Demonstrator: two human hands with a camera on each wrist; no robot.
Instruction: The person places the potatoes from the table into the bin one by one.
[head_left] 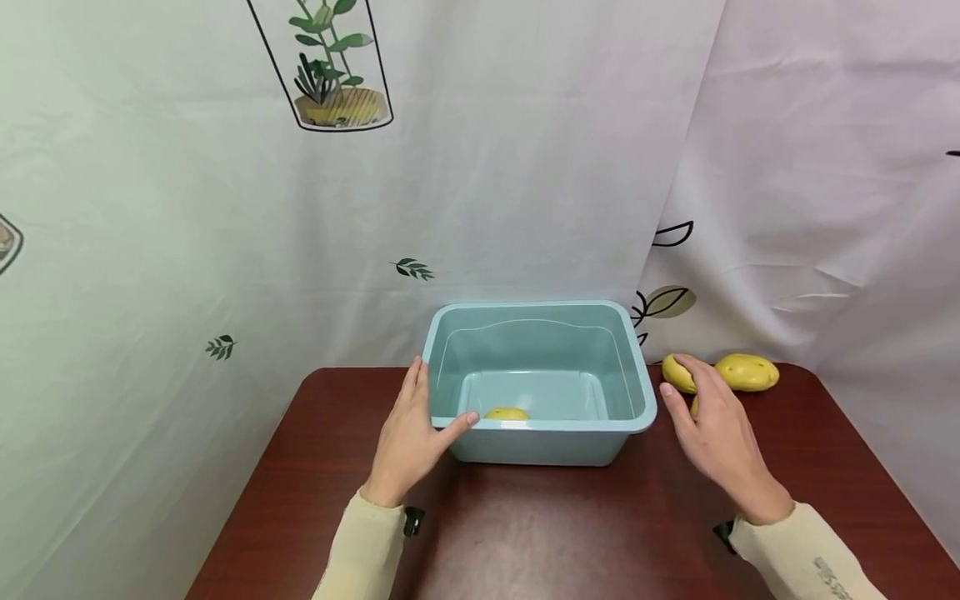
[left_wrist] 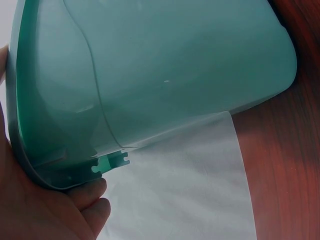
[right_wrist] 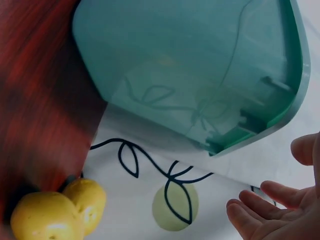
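A light blue plastic basin (head_left: pixel 547 446) stands at the back of the table. My left hand (head_left: pixel 405 442) rests against its front left corner, fingers straight along the side and thumb over the front rim. Fingertips (left_wrist: pixel 95 210) show beneath the rim in the left wrist view. Inside the basin lies a yellow potato (head_left: pixel 507 413), partly hidden by the front wall. My right hand (head_left: pixel 720 433) hovers right of the basin, fingers loosely spread with nothing in them. Behind it lie a potato (head_left: pixel 677 375) and a longer potato (head_left: pixel 747 372); another yellow piece shows between thumb and fingers.
The dark red wooden table (head_left: pixel 540 533) ends just behind the basin. A pale cloth backdrop (head_left: pixel 525 183) with printed plants hangs directly behind it. In the right wrist view, a potato (right_wrist: pixel 47 217) lies near the table edge, beside the basin.
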